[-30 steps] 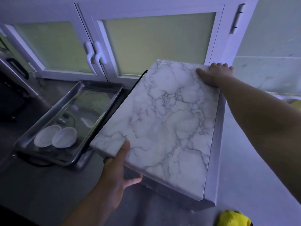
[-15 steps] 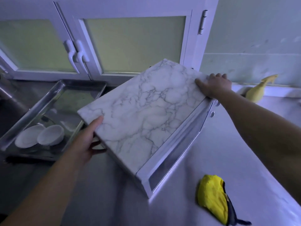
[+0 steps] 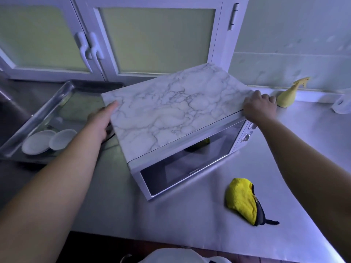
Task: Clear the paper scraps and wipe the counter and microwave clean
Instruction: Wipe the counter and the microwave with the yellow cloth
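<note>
The left grip [image 3: 102,120] clamps on the left rear corner of the white microwave [image 3: 171,114], which has a marble-patterned top: the thumb lies flat on the marble and the fingers are hidden down the side. The right grip [image 3: 259,106] clamps on the right rear corner, fingers curled over the top edge. Both forearms are stretched out forward. Small lettering on the mirrored door [image 3: 190,164] seems to read "Galanz". The microwave stands askew on the smooth grey metal tabletop [image 3: 190,221]. In front of it, to the right, lies a crumpled yellow cloth with a dark edge [image 3: 242,200]. Right of the microwave, by the wall, stands a yellow spray bottle [image 3: 288,93]. To its left, a shiny metal tray [image 3: 47,109] holds two shallow white dishes [image 3: 49,141].
</note>
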Motion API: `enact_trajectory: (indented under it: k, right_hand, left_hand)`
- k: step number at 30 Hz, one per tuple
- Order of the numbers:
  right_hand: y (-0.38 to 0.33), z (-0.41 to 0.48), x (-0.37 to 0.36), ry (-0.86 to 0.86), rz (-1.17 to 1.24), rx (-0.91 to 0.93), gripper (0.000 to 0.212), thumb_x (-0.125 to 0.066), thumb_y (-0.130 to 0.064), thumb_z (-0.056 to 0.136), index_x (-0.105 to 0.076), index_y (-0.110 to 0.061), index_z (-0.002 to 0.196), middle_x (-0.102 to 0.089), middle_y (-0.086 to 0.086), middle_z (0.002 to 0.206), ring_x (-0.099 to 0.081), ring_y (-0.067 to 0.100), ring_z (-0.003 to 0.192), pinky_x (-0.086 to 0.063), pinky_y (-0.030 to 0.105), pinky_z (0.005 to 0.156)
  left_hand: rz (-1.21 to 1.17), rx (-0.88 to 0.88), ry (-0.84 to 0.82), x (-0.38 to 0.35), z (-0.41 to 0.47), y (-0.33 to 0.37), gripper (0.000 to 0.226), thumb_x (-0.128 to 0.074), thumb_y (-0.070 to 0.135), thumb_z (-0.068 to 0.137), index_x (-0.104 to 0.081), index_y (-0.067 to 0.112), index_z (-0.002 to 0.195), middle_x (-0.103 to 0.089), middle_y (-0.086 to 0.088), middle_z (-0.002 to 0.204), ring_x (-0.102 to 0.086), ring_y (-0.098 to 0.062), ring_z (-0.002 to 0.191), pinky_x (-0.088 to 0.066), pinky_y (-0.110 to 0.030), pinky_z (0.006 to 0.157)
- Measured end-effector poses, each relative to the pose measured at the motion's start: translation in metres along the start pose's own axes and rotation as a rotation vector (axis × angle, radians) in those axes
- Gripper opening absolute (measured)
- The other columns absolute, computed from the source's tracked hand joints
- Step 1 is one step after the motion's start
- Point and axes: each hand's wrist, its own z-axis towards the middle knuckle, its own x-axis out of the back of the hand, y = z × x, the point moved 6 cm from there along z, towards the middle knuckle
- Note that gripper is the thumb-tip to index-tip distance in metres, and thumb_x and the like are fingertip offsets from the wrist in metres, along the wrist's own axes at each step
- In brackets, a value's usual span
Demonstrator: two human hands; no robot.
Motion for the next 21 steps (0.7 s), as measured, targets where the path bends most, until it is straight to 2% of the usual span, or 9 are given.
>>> enact_trajectory:
  k: [2, 4, 7, 9, 11, 13, 17, 19, 21]
  right_hand:
    - [0.001, -0.002, 0.001, -0.009, 0.06, -0.003, 0.049, -0.022, -0.032, 0.094, -0.048, -0.001, 0.12, -0.05, 0.024, 0.126, -0.042, 0.04, 0.124, -0.028, 0.042, 0.105]
    - [0.007, -0.001, 0.005, 0.026, 0.211, -0.054, 0.049, -0.039, -0.041, 0.093, -0.051, -0.006, 0.126, -0.054, 0.019, 0.127, -0.046, 0.038, 0.122, -0.035, 0.04, 0.101]
    - [0.027, -0.01, 0.0, 0.043, 0.81, -0.305, 0.075, -0.073, -0.052, 0.07, -0.055, -0.013, 0.131, -0.065, 0.003, 0.108, -0.064, 0.026, 0.083, -0.05, 0.031, 0.063]
    - [0.034, -0.019, -0.011, 0.031, 1.077, -0.398, 0.077, -0.084, -0.051, 0.062, -0.056, -0.016, 0.125, -0.065, 0.001, 0.107, -0.065, 0.023, 0.076, -0.05, 0.034, 0.054]
    - [0.037, -0.021, -0.018, 0.073, 1.171, -0.416, 0.063, -0.085, -0.045, 0.065, -0.055, -0.02, 0.114, -0.061, -0.001, 0.102, -0.064, 0.021, 0.083, -0.051, 0.038, 0.065]
    - [0.035, -0.024, -0.018, 0.115, 1.229, -0.413, 0.048, -0.084, -0.039, 0.07, -0.054, -0.02, 0.102, -0.06, 0.0, 0.098, -0.063, 0.02, 0.084, -0.053, 0.037, 0.07]
    - [0.032, -0.034, -0.014, 0.119, 1.248, -0.4, 0.042, -0.081, -0.038, 0.074, -0.049, -0.019, 0.093, -0.054, 0.005, 0.095, -0.056, 0.023, 0.078, -0.046, 0.032, 0.057]
    - [0.032, -0.049, -0.012, 0.154, 1.256, -0.414, 0.047, -0.08, -0.04, 0.071, -0.052, -0.017, 0.102, -0.054, 0.004, 0.098, -0.057, 0.019, 0.076, -0.047, 0.023, 0.05]
    - [0.031, -0.071, -0.012, 0.242, 1.287, -0.414, 0.049, -0.08, -0.039, 0.07, -0.057, -0.019, 0.108, -0.059, -0.001, 0.1, -0.061, 0.014, 0.081, -0.05, 0.018, 0.056]
  left_hand:
    - [-0.037, -0.017, 0.027, -0.004, -0.008, 0.0, 0.053, -0.076, 0.048, 0.081, -0.069, 0.014, 0.122, -0.072, -0.006, 0.115, -0.069, -0.023, 0.096, -0.056, -0.035, 0.088]
    - [-0.091, -0.038, 0.01, -0.013, -0.034, -0.005, 0.048, -0.069, 0.041, 0.09, -0.063, 0.014, 0.129, -0.069, -0.007, 0.12, -0.068, -0.025, 0.104, -0.055, -0.039, 0.092]
    - [-0.207, -0.158, -0.056, -0.024, -0.104, -0.03, 0.048, -0.069, 0.025, 0.088, -0.056, 0.024, 0.135, -0.069, 0.0, 0.126, -0.067, -0.021, 0.114, -0.055, -0.04, 0.092]
    - [-0.258, -0.226, -0.05, -0.03, -0.156, -0.051, 0.058, -0.069, 0.025, 0.083, -0.051, 0.03, 0.139, -0.068, 0.009, 0.126, -0.066, -0.011, 0.114, -0.056, -0.03, 0.09]
    - [-0.257, -0.286, 0.006, -0.038, -0.186, -0.063, 0.067, -0.069, 0.024, 0.084, -0.043, 0.031, 0.146, -0.064, 0.015, 0.13, -0.063, -0.002, 0.114, -0.053, -0.02, 0.09]
    - [-0.236, -0.311, 0.066, -0.044, -0.196, -0.064, 0.066, -0.069, 0.021, 0.089, -0.04, 0.032, 0.148, -0.061, 0.018, 0.133, -0.06, 0.002, 0.116, -0.05, -0.018, 0.094]
    - [-0.281, -0.319, 0.164, -0.041, -0.194, -0.068, 0.058, -0.069, 0.026, 0.09, -0.048, 0.033, 0.144, -0.065, 0.021, 0.126, -0.062, 0.005, 0.111, -0.05, -0.009, 0.086]
    - [-0.274, -0.331, 0.195, -0.031, -0.184, -0.069, 0.055, -0.069, 0.03, 0.087, -0.053, 0.034, 0.139, -0.067, 0.02, 0.123, -0.064, 0.002, 0.11, -0.051, -0.013, 0.087]
    - [-0.318, -0.325, 0.23, -0.016, -0.167, -0.069, 0.05, -0.069, 0.027, 0.084, -0.061, 0.027, 0.133, -0.07, 0.012, 0.122, -0.066, -0.006, 0.112, -0.052, -0.026, 0.095]
